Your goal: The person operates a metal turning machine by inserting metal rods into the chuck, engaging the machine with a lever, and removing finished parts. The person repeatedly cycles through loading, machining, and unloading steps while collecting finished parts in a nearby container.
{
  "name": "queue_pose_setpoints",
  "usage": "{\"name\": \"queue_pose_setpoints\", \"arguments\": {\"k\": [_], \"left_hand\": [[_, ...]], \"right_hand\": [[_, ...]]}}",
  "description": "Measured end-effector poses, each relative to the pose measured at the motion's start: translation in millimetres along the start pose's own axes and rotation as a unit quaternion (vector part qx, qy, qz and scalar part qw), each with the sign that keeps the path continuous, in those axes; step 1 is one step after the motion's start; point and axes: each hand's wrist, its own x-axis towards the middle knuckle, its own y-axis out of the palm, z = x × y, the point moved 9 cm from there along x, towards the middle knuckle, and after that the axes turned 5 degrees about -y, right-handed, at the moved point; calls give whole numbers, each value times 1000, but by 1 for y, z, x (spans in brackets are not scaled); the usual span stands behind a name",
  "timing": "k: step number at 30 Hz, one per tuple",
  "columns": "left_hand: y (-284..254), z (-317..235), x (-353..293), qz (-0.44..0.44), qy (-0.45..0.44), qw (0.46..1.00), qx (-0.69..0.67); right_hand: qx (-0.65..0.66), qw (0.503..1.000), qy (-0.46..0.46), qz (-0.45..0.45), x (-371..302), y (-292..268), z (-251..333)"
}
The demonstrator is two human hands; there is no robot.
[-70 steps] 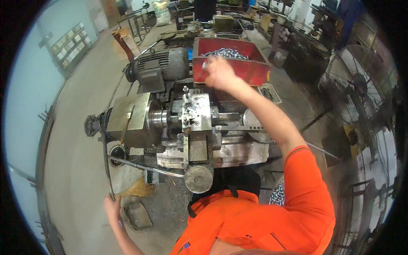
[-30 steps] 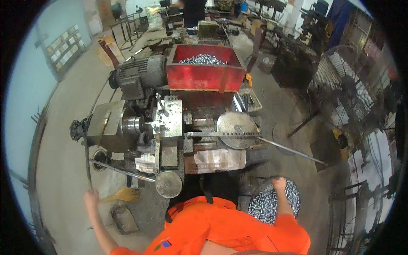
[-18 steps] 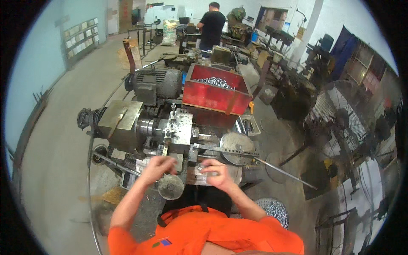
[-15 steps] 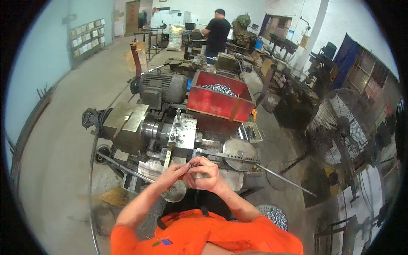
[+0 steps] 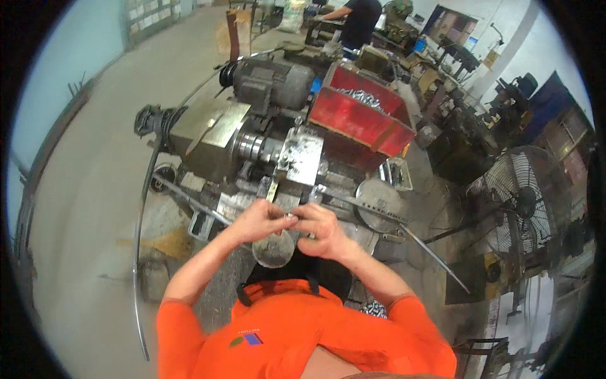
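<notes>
- The left hand (image 5: 257, 221) and the right hand (image 5: 323, 228) meet fingertip to fingertip in front of the person's chest, with both sets of fingers curled inward.
- A small piece (image 5: 290, 215) shows right where the fingertips come together, between the two hands. The fingers cover most of it, so I can't make out its shape, nor tell which hand pinches it or how firmly.
- Neither hand is spread flat; left thumb and forefinger point across to the right, and the right fingers bend back toward them.
- Below the fingertips, seen from above, sits a round metal disc (image 5: 273, 251), partly hidden by the left hand.
- Just beyond the hands is the lathe-like machine's bright metal block (image 5: 302, 158), and left of that the shiny spindle (image 5: 251, 146).
- To the right of the right hand there's a bigger disc (image 5: 382, 203), with a bar full of holes (image 5: 369, 207) lying across it.
- Farther off, past the block, a red bin (image 5: 353, 120) holds a heap of small shiny metal pieces (image 5: 367, 99), well apart from both hands.
- More such pieces (image 5: 374, 308) peek out low down by the right sleeve (image 5: 413, 319), mostly covered by the orange shirt (image 5: 297, 335).
</notes>
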Motion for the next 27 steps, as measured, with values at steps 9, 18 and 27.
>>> {"name": "queue_pose_setpoints", "arguments": {"k": [9, 18, 27], "left_hand": [[-130, 15, -78, -185, -16, 962, 202], [-204, 162, -294, -340, -342, 808, 338], [-177, 206, -303, -475, -358, 751, 286]], "right_hand": [[-114, 989, -23, 85, 89, 25, -73], [-132, 962, 180, 155, 123, 78, -194], [-36, 976, 156, 145, 121, 80, -202]]}}
